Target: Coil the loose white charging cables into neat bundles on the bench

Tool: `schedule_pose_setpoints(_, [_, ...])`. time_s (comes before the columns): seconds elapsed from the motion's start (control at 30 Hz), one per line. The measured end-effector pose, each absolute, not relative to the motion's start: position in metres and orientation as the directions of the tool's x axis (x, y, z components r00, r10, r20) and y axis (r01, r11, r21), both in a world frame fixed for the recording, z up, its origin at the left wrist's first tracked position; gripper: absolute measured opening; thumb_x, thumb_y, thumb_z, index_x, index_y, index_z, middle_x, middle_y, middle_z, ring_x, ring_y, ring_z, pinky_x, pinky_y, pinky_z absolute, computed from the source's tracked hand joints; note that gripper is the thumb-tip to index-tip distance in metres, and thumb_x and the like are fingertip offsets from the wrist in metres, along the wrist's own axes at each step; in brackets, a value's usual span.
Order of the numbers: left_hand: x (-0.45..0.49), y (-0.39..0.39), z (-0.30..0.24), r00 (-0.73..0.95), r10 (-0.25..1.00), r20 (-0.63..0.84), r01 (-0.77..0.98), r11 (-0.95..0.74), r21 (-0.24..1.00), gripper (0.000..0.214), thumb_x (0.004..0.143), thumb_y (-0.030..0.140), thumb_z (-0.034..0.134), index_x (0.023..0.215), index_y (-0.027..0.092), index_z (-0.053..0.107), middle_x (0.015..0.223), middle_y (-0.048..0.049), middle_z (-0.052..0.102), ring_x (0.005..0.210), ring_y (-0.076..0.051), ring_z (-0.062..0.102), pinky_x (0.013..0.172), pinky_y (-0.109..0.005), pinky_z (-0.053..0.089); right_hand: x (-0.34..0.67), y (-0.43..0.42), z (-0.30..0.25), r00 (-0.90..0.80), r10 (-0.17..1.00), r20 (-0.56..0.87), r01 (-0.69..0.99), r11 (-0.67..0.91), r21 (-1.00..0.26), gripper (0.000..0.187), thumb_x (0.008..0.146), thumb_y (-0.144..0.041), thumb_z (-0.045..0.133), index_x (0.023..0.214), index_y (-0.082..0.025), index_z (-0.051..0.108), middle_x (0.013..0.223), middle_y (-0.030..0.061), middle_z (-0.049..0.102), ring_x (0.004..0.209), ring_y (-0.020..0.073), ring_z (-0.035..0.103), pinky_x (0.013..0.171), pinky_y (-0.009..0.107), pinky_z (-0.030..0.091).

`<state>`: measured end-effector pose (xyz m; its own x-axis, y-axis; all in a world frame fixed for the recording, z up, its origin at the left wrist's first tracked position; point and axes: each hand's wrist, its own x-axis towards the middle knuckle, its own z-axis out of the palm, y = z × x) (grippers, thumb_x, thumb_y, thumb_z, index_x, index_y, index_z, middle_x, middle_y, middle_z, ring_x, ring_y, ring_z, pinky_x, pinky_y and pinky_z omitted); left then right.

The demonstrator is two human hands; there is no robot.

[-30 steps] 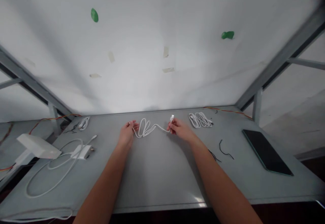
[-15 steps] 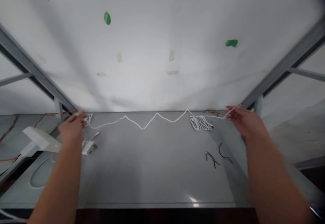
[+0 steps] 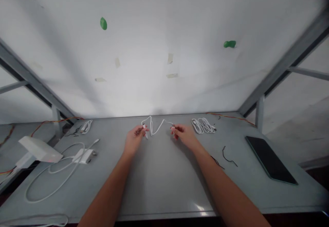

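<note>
My left hand point(image 3: 137, 133) pinches one end of a white cable point(image 3: 153, 131) near the back middle of the grey table. Close by on the right, my right hand point(image 3: 181, 133) pinches the cable's other end. Between them the cable hangs in loose, kinked folds. A coiled white cable point(image 3: 203, 125) lies to the right of my right hand, and a smaller coiled white cable point(image 3: 86, 127) lies off to the left. Near my right forearm are thin black ties point(image 3: 228, 158).
At left sit a white charger point(image 3: 83, 156) with a looped cable point(image 3: 55, 196) and a white box-like device point(image 3: 39, 149). A dark tablet point(image 3: 271, 160) lies at right. Metal posts point(image 3: 260, 114) flank the table, and a white panel point(image 3: 144, 93) rises behind it.
Both hands have come in from the far sides to the middle, keeping the cable ends. The stretched cable has gone slack and folded. The tablet and left coil are now uncovered.
</note>
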<state>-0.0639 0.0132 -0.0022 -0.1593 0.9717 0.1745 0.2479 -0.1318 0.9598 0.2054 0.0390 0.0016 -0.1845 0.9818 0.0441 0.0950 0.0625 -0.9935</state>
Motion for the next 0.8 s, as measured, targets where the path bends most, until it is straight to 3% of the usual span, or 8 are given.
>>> schedule_pose_setpoints(0.1, [-0.046, 0.004, 0.001, -0.109, 0.974, 0.199, 0.23, -0.17, 0.958, 0.044, 0.084, 0.057, 0.069, 0.108, 0.021, 0.063, 0.094, -0.0087, 0.078, 0.07, -0.018, 0.066, 0.072, -0.032, 0.054, 0.188, 0.028, 0.003, -0.228, 0.973, 0.04, 0.062, 0.056, -0.997, 0.037, 0.078, -0.055, 0.073, 0.087, -0.021, 0.063, 0.07, 0.0008, 0.068, 0.051, 0.0136, 0.056, 0.053, 0.029, 0.048])
schedule_pose_setpoints(0.2, [-0.035, -0.005, 0.005, -0.098, 0.969, 0.227, 0.339, -0.182, 0.923, 0.033, 0.087, 0.05, 0.069, 0.105, 0.022, 0.064, 0.093, -0.0073, 0.077, 0.075, -0.019, 0.07, 0.071, -0.031, 0.055, 0.175, 0.018, 0.004, -0.27, 0.962, 0.041, 0.069, 0.062, -0.996, 0.033, 0.077, -0.051, 0.073, 0.087, -0.021, 0.062, 0.068, -0.0006, 0.067, 0.054, 0.0145, 0.058, 0.057, 0.03, 0.049])
schedule_pose_setpoints(0.3, [-0.032, -0.012, 0.011, -0.019, 0.947, 0.322, 0.433, -0.282, 0.856, 0.02, 0.089, 0.043, 0.068, 0.098, 0.025, 0.07, 0.096, -0.0064, 0.077, 0.086, -0.021, 0.073, 0.083, -0.035, 0.058, 0.171, 0.011, 0.008, -0.276, 0.955, 0.106, 0.138, 0.148, -0.979, 0.027, 0.078, -0.046, 0.073, 0.087, -0.021, 0.067, 0.071, 0.0005, 0.068, 0.065, 0.0169, 0.062, 0.069, 0.033, 0.052])
schedule_pose_setpoints(0.43, [-0.034, -0.017, 0.019, 0.138, 0.899, 0.416, 0.431, -0.433, 0.792, 0.014, 0.092, 0.035, 0.064, 0.094, 0.026, 0.074, 0.105, -0.0069, 0.078, 0.1, -0.023, 0.073, 0.096, -0.038, 0.056, 0.175, 0.005, 0.02, -0.29, 0.918, 0.269, 0.21, 0.335, -0.919, 0.012, 0.084, -0.033, 0.068, 0.087, -0.023, 0.073, 0.092, 0.0054, 0.074, 0.087, 0.0207, 0.068, 0.085, 0.036, 0.053])
schedule_pose_setpoints(0.63, [-0.035, -0.019, 0.02, 0.215, 0.908, 0.359, 0.455, -0.419, 0.786, 0.018, 0.096, 0.035, 0.061, 0.1, 0.027, 0.076, 0.102, -0.0059, 0.078, 0.092, -0.022, 0.073, 0.091, -0.039, 0.058, 0.177, 0.0, 0.028, -0.325, 0.895, 0.304, 0.244, 0.39, -0.888, 0.011, 0.085, -0.02, 0.065, 0.087, -0.024, 0.075, 0.095, 0.0058, 0.076, 0.092, 0.0221, 0.069, 0.088, 0.038, 0.053])
schedule_pose_setpoints(0.8, [-0.03, -0.017, 0.02, 0.15, 0.952, 0.268, 0.341, -0.305, 0.889, 0.021, 0.09, 0.043, 0.068, 0.098, 0.026, 0.077, 0.104, -0.0071, 0.078, 0.094, -0.023, 0.073, 0.093, -0.041, 0.058, 0.177, 0.005, 0.023, -0.303, 0.916, 0.264, 0.256, 0.345, -0.903, 0.01, 0.085, -0.029, 0.067, 0.088, -0.024, 0.075, 0.091, 0.0049, 0.075, 0.087, 0.0212, 0.068, 0.084, 0.036, 0.054])
